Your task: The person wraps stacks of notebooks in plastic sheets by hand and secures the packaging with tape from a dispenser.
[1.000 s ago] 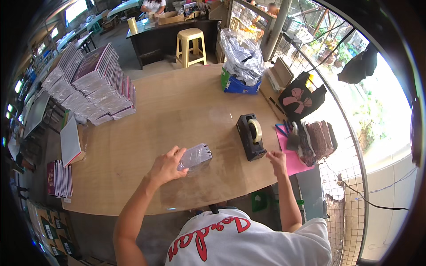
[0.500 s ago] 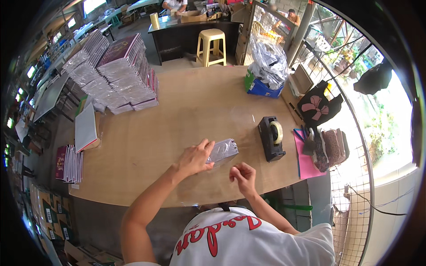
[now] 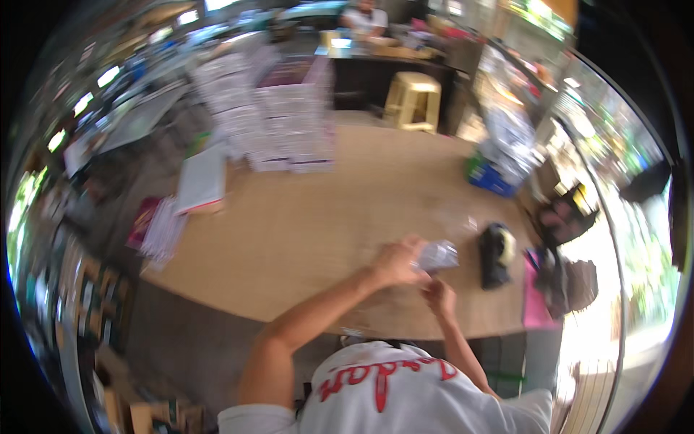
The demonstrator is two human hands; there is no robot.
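Note:
Near the table's front, my left hand (image 3: 399,262) grips the left end of a small bundle (image 3: 439,254) in shiny clear plastic wrap. My right hand (image 3: 439,295) is closed at the bundle's near side, its fingertips at or just beside the wrap. Blur hides whether anything is pinched in those fingers. To the right of the bundle stands a black tape dispenser (image 3: 495,262) with a pale roll of tape.
Tall stacks of wrapped books (image 3: 293,130) stand at the table's back left. Loose books (image 3: 163,228) and a white-covered pad (image 3: 202,177) lie on the left. A bag of plastic (image 3: 510,145), pink paper (image 3: 541,300) and pouches (image 3: 575,289) line the right side. Beyond is a stool (image 3: 416,101).
My head has turned left, so the scene has shifted right and blurred. My right hand has moved up to the bundle's near side. My left hand still grips the bundle.

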